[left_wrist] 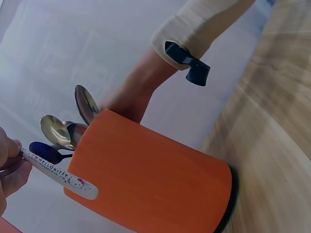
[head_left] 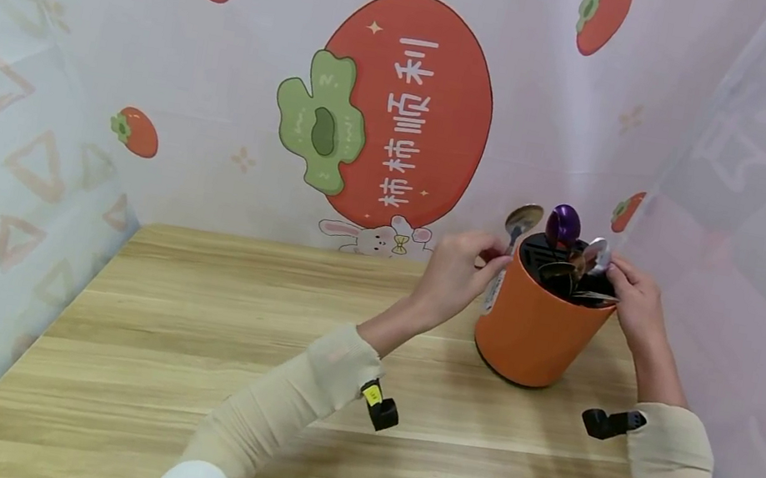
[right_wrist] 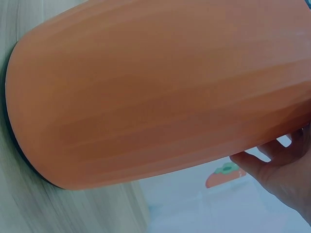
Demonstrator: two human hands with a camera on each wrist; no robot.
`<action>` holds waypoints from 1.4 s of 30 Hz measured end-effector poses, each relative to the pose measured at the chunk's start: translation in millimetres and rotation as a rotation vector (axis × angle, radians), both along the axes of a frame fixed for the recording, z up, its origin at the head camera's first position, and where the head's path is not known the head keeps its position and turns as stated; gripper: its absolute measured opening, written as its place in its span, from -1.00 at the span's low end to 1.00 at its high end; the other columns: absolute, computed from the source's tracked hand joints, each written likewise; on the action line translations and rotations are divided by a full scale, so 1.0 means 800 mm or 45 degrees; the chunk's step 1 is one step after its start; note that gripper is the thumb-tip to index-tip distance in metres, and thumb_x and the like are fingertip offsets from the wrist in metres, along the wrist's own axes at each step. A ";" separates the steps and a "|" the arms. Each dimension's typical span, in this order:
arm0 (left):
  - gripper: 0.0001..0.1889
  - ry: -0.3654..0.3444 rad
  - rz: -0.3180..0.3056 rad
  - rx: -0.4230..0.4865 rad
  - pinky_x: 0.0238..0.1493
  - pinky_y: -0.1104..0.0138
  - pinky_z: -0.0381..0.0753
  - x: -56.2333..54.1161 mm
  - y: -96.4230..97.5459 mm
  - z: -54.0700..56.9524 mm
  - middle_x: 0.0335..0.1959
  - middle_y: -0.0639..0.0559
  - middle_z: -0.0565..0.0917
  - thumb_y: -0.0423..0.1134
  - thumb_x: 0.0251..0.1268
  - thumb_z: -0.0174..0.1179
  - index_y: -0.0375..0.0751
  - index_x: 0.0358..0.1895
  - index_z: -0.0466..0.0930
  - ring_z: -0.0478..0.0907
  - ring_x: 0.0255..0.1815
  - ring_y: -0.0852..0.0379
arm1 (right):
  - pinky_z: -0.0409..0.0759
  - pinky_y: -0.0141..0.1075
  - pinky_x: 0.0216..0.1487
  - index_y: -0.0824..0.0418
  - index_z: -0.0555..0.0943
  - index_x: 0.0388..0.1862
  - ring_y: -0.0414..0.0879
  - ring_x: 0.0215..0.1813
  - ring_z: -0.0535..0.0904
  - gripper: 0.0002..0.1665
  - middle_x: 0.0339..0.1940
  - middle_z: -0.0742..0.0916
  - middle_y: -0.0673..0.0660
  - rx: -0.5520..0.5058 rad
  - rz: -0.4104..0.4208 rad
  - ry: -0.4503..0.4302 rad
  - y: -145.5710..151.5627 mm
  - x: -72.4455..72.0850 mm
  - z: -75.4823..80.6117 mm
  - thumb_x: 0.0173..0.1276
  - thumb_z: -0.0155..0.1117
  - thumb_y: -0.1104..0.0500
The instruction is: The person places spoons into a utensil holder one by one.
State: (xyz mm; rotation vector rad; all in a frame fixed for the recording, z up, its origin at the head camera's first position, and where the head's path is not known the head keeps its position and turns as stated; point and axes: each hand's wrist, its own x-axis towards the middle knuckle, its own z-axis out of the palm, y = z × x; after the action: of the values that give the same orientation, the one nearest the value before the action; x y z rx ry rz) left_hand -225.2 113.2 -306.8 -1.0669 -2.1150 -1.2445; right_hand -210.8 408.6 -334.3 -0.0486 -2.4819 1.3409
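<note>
My left hand (head_left: 457, 272) pinches a spoon (head_left: 523, 219) by the neck, its bowl up. Its white handle (left_wrist: 63, 177), printed with Hello Kitty, hangs down outside an orange utensil holder (head_left: 538, 333), beside the left rim. My right hand (head_left: 638, 305) grips that holder at the right rim; in the right wrist view the thumb touches the outer wall and the other fingertips are cut off. From the holder's black top stick out a purple spoon (head_left: 563, 225), a silver spoon (head_left: 597, 256) and a gold-coloured spoon (head_left: 558, 272).
The holder stands on a wood-grain table (head_left: 178, 374), near the back right. Behind it hangs a white cloth (head_left: 252, 65) printed with persimmons; more cloth (head_left: 750, 275) closes off the right side. A black wrist camera (head_left: 384, 413) sits on the left sleeve.
</note>
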 end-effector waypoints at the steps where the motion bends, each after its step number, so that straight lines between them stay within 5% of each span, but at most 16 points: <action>1: -0.94 0.008 0.001 0.004 -0.24 0.60 0.63 -0.001 0.004 0.005 -0.35 0.00 0.73 -0.32 0.34 0.29 -0.23 -0.28 0.69 0.67 -0.29 0.20 | 0.08 -0.31 0.60 0.42 0.28 0.46 -0.37 0.48 0.22 -0.33 0.51 0.39 -0.02 0.000 -0.002 -0.010 0.000 0.000 0.000 0.63 -0.14 -0.05; 9: -0.90 0.075 0.058 0.027 -0.17 0.56 0.64 -0.011 0.034 0.042 -0.29 -0.02 0.74 -0.27 0.38 0.26 -0.23 -0.19 0.68 0.68 -0.22 0.19 | 0.06 -0.26 0.62 0.38 0.26 0.49 -0.20 0.56 0.18 -0.33 0.52 0.37 -0.04 -0.006 -0.009 -0.031 -0.002 -0.001 0.004 0.63 -0.15 -0.06; 15: -0.86 0.083 0.095 0.058 -0.15 0.64 0.59 -0.017 0.054 0.049 -0.24 -0.04 0.74 -0.27 0.38 0.26 -0.27 -0.14 0.70 0.68 -0.20 0.20 | 0.06 -0.24 0.62 0.38 0.26 0.48 -0.19 0.56 0.17 -0.35 0.54 0.34 0.03 -0.006 0.004 -0.031 -0.003 -0.003 0.004 0.64 -0.16 -0.03; 19: -0.86 0.118 0.087 0.028 -0.14 0.66 0.56 -0.020 0.065 0.044 -0.25 -0.03 0.76 -0.26 0.37 0.27 -0.27 -0.17 0.72 0.68 -0.21 0.20 | 0.02 -0.17 0.63 0.37 0.25 0.49 -0.04 0.60 0.12 -0.35 0.56 0.30 0.11 -0.014 0.008 -0.033 -0.002 -0.005 0.003 0.64 -0.17 -0.03; 28: -0.83 0.068 0.117 -0.165 -0.11 0.60 0.59 -0.021 0.074 0.019 -0.19 0.02 0.79 -0.24 0.36 0.28 -0.21 -0.12 0.77 0.72 -0.17 0.22 | 0.05 -0.24 0.62 0.39 0.27 0.47 -0.12 0.58 0.16 -0.36 0.55 0.30 0.21 -0.018 0.007 -0.016 -0.006 -0.005 0.004 0.64 -0.16 -0.01; 34: -0.83 0.056 0.145 -0.260 -0.01 0.56 0.60 -0.022 0.071 0.012 -0.14 0.03 0.79 -0.30 0.41 0.21 -0.18 -0.08 0.77 0.72 -0.07 0.21 | 0.09 -0.30 0.60 0.40 0.27 0.47 -0.29 0.53 0.21 -0.35 0.52 0.38 -0.03 -0.036 0.017 -0.012 -0.004 -0.005 0.003 0.64 -0.16 -0.03; 39: -0.83 0.022 0.142 -0.253 0.01 0.51 0.61 -0.021 0.058 0.001 -0.14 0.03 0.77 -0.35 0.42 0.18 -0.17 -0.08 0.76 0.70 -0.08 0.19 | 0.09 -0.34 0.59 0.40 0.27 0.47 -0.37 0.49 0.23 -0.36 0.51 0.38 -0.03 -0.044 0.008 -0.005 -0.001 -0.005 0.000 0.64 -0.15 -0.02; 42: -0.84 0.011 0.130 -0.215 -0.01 0.48 0.62 -0.019 0.047 -0.009 -0.18 0.01 0.77 -0.36 0.42 0.18 -0.20 -0.11 0.76 0.69 -0.11 0.16 | 0.08 -0.25 0.61 0.38 0.25 0.49 -0.21 0.56 0.19 -0.37 0.54 0.33 0.14 -0.031 0.015 -0.021 0.000 -0.003 -0.001 0.65 -0.18 -0.01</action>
State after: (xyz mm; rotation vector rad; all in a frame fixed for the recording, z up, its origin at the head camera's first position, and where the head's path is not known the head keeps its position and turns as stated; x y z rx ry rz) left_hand -240.1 150.8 -314.3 -1.0165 -2.2703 -1.0269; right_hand -213.6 408.7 -335.5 -0.0505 -2.4836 1.3807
